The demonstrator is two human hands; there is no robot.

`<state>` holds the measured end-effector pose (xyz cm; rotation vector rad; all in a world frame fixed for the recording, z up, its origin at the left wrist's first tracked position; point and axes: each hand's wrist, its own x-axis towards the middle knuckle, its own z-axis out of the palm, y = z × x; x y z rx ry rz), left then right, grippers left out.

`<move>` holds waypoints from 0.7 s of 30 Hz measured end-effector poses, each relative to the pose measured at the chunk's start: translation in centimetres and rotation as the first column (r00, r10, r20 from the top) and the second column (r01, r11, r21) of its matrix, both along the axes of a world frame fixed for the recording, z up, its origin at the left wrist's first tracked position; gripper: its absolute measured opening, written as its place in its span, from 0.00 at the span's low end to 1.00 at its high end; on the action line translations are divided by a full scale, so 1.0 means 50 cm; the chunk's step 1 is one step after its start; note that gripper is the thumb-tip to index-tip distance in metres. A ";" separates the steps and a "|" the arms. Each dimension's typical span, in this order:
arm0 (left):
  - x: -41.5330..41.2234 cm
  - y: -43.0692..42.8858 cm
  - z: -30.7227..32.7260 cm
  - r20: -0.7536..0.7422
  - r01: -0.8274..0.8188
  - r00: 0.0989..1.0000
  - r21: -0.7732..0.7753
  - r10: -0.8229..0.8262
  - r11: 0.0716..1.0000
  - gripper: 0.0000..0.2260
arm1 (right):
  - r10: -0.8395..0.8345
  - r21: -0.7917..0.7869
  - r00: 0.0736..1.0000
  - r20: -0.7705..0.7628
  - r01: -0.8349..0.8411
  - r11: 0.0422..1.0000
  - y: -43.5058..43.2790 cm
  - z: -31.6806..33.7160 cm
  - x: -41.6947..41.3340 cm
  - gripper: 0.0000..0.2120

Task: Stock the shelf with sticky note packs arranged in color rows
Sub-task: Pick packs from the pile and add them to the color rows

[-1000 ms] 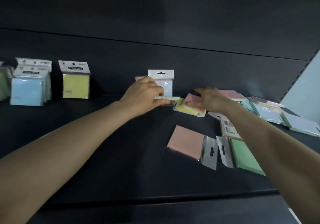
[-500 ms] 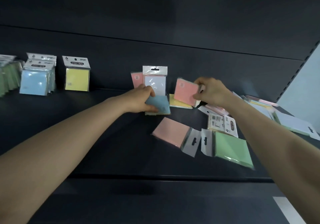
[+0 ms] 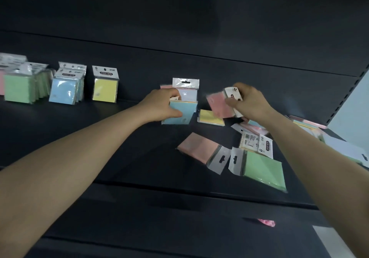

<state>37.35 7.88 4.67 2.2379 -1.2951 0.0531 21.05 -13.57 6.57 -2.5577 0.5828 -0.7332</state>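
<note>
Sorting is in hand: a blue pack is gripped by the left hand, a pink pack pinched by the right hand. Next, each likely needs standing in its colour row at 9 o'clock on the shelf.

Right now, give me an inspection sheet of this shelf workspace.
Surface: dark shelf, mostly bare at left front.
Job's things: upright rows of green packs, blue packs, one yellow pack.
Clutter: loose packs lying flat at right, including a pink pack and a green pack.
Grippers: left hand holds a blue pack; right hand holds a pink pack.
Cables: nothing seen.
Surroundings: dark back panel.
</note>
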 end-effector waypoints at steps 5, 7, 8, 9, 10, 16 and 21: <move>-0.027 0.035 0.005 0.005 0.013 1.000 0.074 -0.013 0.997 0.10 | 0.008 -0.056 1.000 0.025 -0.006 0.998 0.014 0.001 0.007 0.08; -0.035 0.046 0.004 -0.031 -0.014 0.999 0.129 0.018 0.992 0.09 | 0.014 -0.126 1.000 -0.015 -0.016 0.992 0.022 -0.004 0.011 0.09; -0.039 0.055 0.006 -0.052 -0.028 0.998 0.151 0.036 0.988 0.10 | 0.025 -0.176 0.999 -0.044 -0.033 0.984 0.028 -0.008 0.014 0.10; -0.042 0.064 0.007 -0.064 -0.033 0.997 0.161 0.044 0.986 0.12 | 0.038 -0.211 0.997 -0.071 -0.052 0.976 0.035 -0.013 0.016 0.11; -0.045 0.073 0.008 -0.065 -0.037 0.997 0.165 0.048 0.986 0.16 | 0.053 -0.220 0.995 -0.090 -0.071 0.973 0.044 -0.014 0.017 0.12; -0.053 0.129 0.009 0.049 -0.138 0.989 -0.020 0.139 0.990 0.30 | 0.125 -0.043 0.968 -0.215 -0.138 0.990 0.079 0.006 0.019 0.14; -0.047 0.182 0.021 0.175 -0.208 0.959 -0.100 0.223 0.973 0.19 | 0.067 -0.005 0.995 -0.069 -0.067 0.998 0.109 0.019 0.036 0.09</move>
